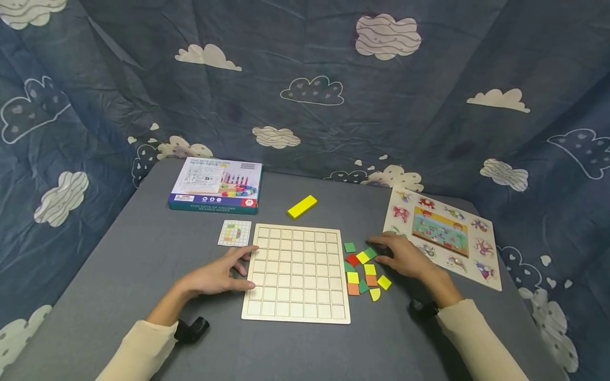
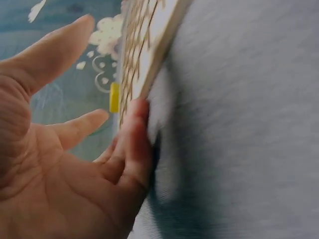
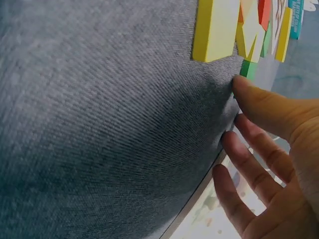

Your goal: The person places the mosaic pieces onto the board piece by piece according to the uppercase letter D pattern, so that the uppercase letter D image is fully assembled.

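Observation:
A square wooden grid board lies in the middle of the table, its cells bare. My left hand rests at its left edge, fingers spread; in the left wrist view the fingers of that hand touch the edge of the board. To the board's right lie several loose green, yellow, red and orange tiles. My right hand is beside them, fingertips near a green tile; in the right wrist view the hand has relaxed, parted fingers holding nothing.
A small pattern card lies left of the board's top corner. Behind stand a boxed set at the left and a yellow block. At the right lies a picture puzzle board, close to my right hand.

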`<state>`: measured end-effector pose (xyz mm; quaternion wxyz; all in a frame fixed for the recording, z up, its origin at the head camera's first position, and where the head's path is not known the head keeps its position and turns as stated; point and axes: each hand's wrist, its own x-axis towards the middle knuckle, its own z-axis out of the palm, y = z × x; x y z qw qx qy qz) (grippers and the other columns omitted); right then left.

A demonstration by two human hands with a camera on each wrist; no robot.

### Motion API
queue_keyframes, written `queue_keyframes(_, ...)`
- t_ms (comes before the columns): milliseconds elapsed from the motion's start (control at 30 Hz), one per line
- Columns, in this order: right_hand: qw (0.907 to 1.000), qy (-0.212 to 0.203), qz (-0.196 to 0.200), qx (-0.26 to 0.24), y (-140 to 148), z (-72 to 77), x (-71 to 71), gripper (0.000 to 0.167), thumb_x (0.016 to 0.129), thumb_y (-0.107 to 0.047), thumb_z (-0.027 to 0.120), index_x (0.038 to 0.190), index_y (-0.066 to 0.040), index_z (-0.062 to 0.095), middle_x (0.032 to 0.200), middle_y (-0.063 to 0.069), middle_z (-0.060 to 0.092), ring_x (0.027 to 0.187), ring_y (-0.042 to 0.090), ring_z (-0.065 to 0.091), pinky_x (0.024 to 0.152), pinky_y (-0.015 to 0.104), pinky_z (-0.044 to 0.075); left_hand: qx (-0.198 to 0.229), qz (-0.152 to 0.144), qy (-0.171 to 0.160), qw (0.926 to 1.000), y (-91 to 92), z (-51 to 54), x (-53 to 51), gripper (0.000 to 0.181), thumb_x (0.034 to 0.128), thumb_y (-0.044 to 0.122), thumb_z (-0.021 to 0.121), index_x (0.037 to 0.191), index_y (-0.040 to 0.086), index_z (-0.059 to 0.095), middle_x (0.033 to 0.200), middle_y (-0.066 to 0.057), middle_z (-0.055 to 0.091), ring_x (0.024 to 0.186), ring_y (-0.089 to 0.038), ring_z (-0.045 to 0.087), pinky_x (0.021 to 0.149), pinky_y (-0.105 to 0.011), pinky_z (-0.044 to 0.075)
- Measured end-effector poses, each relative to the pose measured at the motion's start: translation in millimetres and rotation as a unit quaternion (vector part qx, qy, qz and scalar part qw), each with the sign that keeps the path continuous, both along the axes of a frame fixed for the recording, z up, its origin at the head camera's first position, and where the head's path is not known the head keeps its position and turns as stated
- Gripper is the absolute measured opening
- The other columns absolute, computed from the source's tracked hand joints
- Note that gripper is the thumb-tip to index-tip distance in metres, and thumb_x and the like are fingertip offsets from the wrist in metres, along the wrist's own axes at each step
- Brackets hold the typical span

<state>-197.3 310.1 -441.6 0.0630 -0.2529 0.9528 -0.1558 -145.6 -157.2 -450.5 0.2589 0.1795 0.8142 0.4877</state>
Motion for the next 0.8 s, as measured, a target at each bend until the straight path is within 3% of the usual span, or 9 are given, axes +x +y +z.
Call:
queue_keyframes(133,0.9999,0.007,0.009,0.001,-1.2,-0.8,-1.2,0.041,0.088,-0.010,0.076,0.128,-0.006,0.067,0.121,0.017,0.064,0.110,0.035,0.062,0.095,0.055,0.048,0.039,-0.003,-0.023,0.9989,-3.8,2.5,-8.6,0.086,0.0843,0.015,0.081,0.153,0.001,0.032,0.127,-0.021,0.045,0.105,-0.024,0.059,0.081,-0.026,0.050)
queue_keyframes(300,1.0000,0.004,-0.008,0.004,-1.6,-2.6,0.7,0.037,0.089,-0.010,0.075,0.125,-0.009,0.069,0.121,0.015,0.063,0.111,0.035,0.061,0.096,0.056,0.047,0.058,-0.010,0.001,0.9983,-3.3,0.3,-13.4,0.076,0.0818,0.004,0.081,0.145,-0.007,0.041,0.116,-0.022,0.050,0.093,-0.021,0.066,0.076,-0.024,0.052)
queue_keyframes(600,0.9998,0.008,-0.016,-0.006,-1.8,-6.1,1.7,0.032,0.089,-0.009,0.075,0.121,-0.011,0.069,0.123,0.013,0.061,0.106,0.030,0.059,0.094,0.055,0.048,0.017,0.023,0.057,0.9980,4.5,-3.4,-13.0,0.067,0.0733,-0.002,0.085,0.132,-0.005,0.054,0.105,-0.016,0.052,0.077,-0.017,0.060,0.067,-0.027,0.048)
queue_keyframes(800,0.9999,0.000,-0.017,-0.003,-1.4,-3.9,2.0,0.036,0.090,-0.009,0.074,0.125,-0.012,0.066,0.121,0.012,0.061,0.103,0.029,0.058,0.095,0.055,0.047,0.004,0.021,0.081,0.9965,3.9,-11.0,-12.4,0.068,0.0742,0.002,0.086,0.134,-0.002,0.053,0.106,-0.012,0.053,0.077,-0.017,0.058,0.073,-0.028,0.047)
